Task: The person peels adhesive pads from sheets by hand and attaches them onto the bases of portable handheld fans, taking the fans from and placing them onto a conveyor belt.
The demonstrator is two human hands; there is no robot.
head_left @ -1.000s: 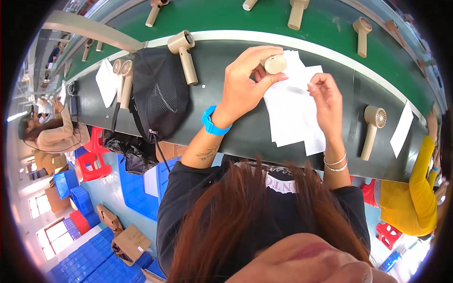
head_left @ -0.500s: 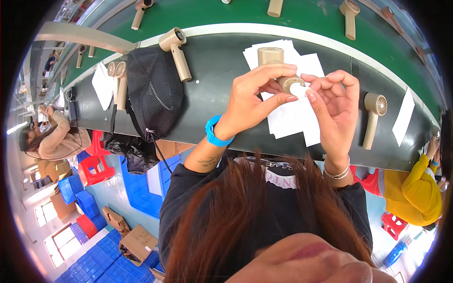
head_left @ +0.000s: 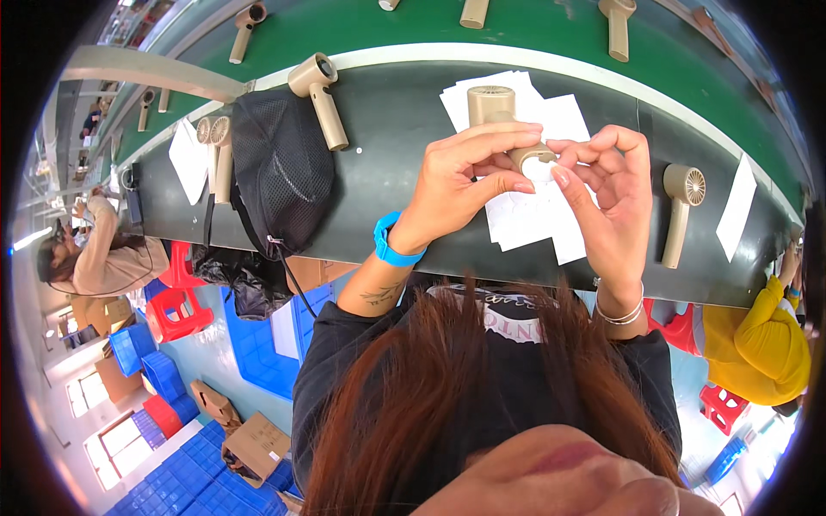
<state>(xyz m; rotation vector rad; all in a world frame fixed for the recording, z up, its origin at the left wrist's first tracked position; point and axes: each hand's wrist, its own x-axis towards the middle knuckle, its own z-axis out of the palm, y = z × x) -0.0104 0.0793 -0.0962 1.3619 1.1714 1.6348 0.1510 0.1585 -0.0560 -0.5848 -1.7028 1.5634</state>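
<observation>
A gold handheld fan (head_left: 490, 105) points its handle end toward me above white sheets of paper (head_left: 551, 225). My left hand (head_left: 469, 176) is closed around the handle near that end, thumb below and fingers above. Against the end face lies a small round white piece (head_left: 538, 168), perhaps a sticker; its exact kind is unclear. My right hand (head_left: 609, 176) pinches the right edge of this piece between thumb and index finger, the other fingers curled loosely.
On the dark bench, a black mesh bag (head_left: 284, 163) stands left with a gold fan (head_left: 327, 112) beside it. Another fan (head_left: 681, 211) lies right. More fans ride a green belt (head_left: 551, 30) beyond the pale rail (head_left: 482, 53). Co-workers sit at both sides.
The white piece has come flatter against the handle end, and my right thumb has shifted slightly left. Fans on the green belt have moved left.
</observation>
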